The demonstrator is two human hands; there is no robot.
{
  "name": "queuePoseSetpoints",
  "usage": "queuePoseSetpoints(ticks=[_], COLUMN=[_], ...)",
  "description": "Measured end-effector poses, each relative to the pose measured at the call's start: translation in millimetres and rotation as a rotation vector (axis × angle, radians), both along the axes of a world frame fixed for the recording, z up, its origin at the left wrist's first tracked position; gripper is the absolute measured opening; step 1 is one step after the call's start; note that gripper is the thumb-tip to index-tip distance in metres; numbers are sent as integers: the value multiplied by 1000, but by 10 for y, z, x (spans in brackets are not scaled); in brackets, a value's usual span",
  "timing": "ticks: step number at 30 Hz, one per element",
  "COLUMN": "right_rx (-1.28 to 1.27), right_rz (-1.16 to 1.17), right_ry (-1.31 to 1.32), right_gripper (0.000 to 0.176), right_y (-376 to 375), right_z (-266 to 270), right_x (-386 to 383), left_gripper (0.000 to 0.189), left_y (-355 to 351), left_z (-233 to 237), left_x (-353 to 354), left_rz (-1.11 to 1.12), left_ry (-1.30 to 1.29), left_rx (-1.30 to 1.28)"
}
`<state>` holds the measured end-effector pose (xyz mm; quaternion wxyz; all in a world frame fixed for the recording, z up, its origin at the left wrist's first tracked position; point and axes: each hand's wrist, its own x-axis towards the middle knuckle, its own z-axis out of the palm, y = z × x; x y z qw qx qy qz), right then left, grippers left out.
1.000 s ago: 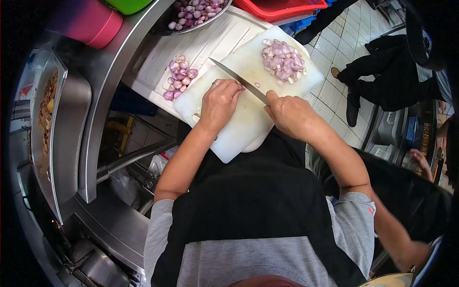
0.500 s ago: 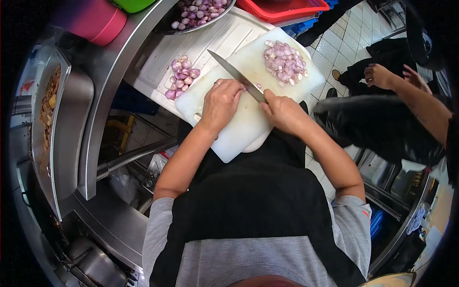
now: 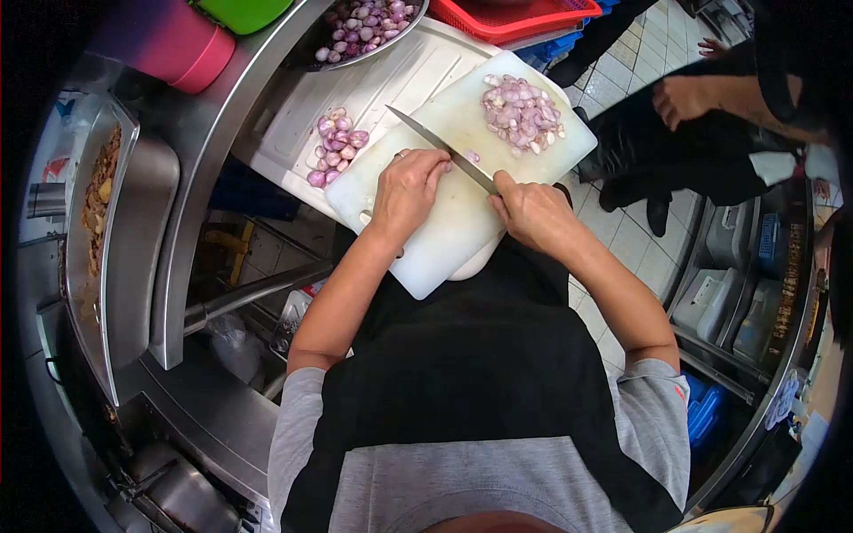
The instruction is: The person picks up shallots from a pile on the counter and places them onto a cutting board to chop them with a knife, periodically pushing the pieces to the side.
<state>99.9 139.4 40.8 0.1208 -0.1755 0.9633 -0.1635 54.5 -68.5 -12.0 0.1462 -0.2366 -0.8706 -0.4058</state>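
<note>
At the worktop's left edge lies a steel tray (image 3: 133, 222) of scraps, and past it, on the white drainboard (image 3: 400, 75), a heap of whole shallots (image 3: 333, 147) sits against the left corner of the white cutting board (image 3: 444, 231). On the board's middle the left hand (image 3: 409, 191) is curled, fingertips pressed down right beside the blade, and I cannot tell whether anything is pinned under them. The knife (image 3: 435, 144) slants across the board with its handle gripped tight in the right hand (image 3: 530, 213) at the near edge, sliced shallots (image 3: 520, 111) are piled at the far right corner, and another person's hand (image 3: 680, 98) hangs well apart over the floor.
</note>
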Motion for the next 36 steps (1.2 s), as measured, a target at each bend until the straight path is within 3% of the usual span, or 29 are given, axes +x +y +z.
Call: queuePoseSetpoints(ticks=[11,17,23,26,30,32,36], right_rx=[87,-22,71,3,-28,57,11], right_rz=[70,17,25,-36,12,38,-8], right_ry=[-46,12,-126,-95,-66,-173,-153], right_gripper=[23,23,23,24,24,25,25], right_y=[-33,-71,-80,-150,-78,-55,-122], right_z=[336,-49,322,14,179,390,102], right_x=[25,-18,17,10,-48,-42,23], left_gripper=[11,11,9,9,9,10,10], left_y=[-73,-54,-54,-52,-44,-42,-57], left_z=[-28,-55,-78,-74,-58,-49,-51], left_x=[-15,-32,-16,-24,-23,-14,-13], left_rz=[-104,-77,-75,-64,-68,-68,-61], left_ry=[130,195,199,211,217,204,231], left_rx=[-147,-143,-166,-155,-154,-169,-171])
